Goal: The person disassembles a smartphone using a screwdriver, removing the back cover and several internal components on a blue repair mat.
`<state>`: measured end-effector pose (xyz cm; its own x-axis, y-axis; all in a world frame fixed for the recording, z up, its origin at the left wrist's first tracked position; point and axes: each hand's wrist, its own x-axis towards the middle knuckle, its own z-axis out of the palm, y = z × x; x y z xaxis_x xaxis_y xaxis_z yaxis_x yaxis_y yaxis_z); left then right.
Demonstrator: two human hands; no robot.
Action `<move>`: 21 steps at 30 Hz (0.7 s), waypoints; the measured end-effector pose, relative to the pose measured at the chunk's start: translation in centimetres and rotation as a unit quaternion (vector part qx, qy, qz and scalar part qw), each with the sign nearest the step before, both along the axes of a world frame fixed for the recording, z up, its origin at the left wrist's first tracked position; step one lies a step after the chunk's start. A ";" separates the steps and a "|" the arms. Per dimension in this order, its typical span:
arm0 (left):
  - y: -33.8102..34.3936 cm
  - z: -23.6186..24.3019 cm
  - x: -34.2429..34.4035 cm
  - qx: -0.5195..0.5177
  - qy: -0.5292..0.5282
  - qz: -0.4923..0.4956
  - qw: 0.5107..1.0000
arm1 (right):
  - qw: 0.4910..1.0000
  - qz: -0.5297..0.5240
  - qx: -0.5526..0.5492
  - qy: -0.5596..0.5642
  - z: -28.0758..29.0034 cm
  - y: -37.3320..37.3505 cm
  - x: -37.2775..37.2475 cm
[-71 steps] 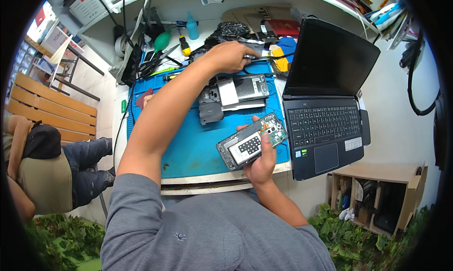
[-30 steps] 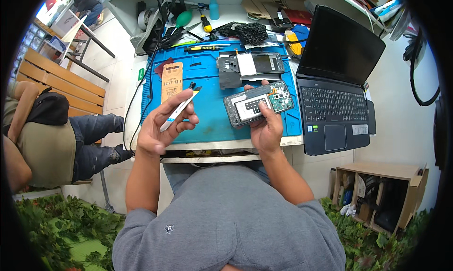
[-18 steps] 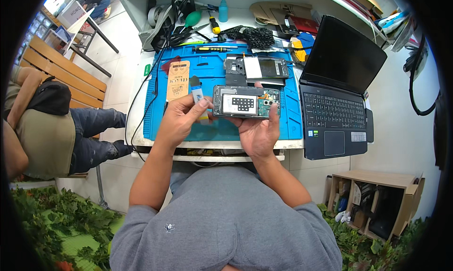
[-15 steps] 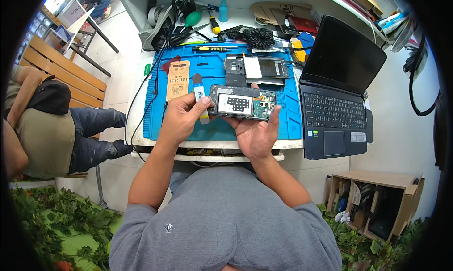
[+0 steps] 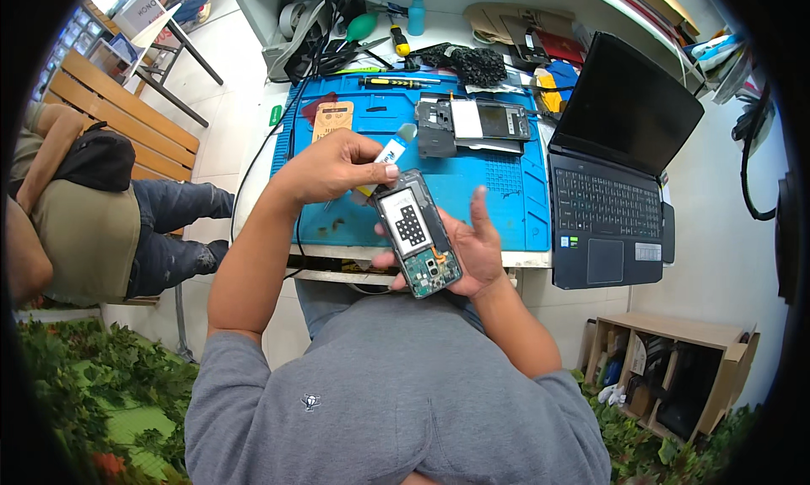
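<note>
My right hand (image 5: pixel 469 247) cradles an opened phone (image 5: pixel 416 233), back cover off, with its battery and green circuit board showing; the phone lies lengthwise in the palm, above the table's front edge. My left hand (image 5: pixel 332 165) grips a thin white-and-blue pry tool (image 5: pixel 387 155), whose lower end sits at the phone's top left corner. Both hands hover over the near part of the blue work mat (image 5: pixel 498 188).
A second dismantled phone and its parts (image 5: pixel 475 124) lie on the mat's far side. An open black laptop (image 5: pixel 614 168) stands to the right. Screwdrivers, cables and a bottle (image 5: pixel 416 12) crowd the back. A seated person (image 5: pixel 84 223) is at the left by a wooden bench.
My left hand fetched the pry tool from the far side of the mat and brought it to the phone. My right hand turned the phone from crosswise to lengthwise.
</note>
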<state>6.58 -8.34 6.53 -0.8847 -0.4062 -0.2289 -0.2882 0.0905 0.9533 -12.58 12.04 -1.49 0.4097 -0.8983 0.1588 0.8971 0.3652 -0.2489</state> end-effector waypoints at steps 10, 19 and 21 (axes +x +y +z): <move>4.2 0.1 1.5 -0.077 0.174 0.244 0.951 | 0.988 -0.081 0.064 0.115 -0.1 0.0 0.2; 6.3 -1.5 0.5 -0.229 0.170 0.224 0.932 | 0.980 -0.101 0.071 0.157 0.0 0.3 0.6; 6.5 -1.4 0.5 -0.276 0.159 0.210 0.924 | 0.977 -0.104 0.074 0.169 0.0 0.4 0.6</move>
<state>7.09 -1.83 5.17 -0.6093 -0.7063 0.3604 -0.1218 0.5325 0.8376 -11.94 12.43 -1.53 0.2222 -0.9707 -0.0916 0.8313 0.2377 -0.5024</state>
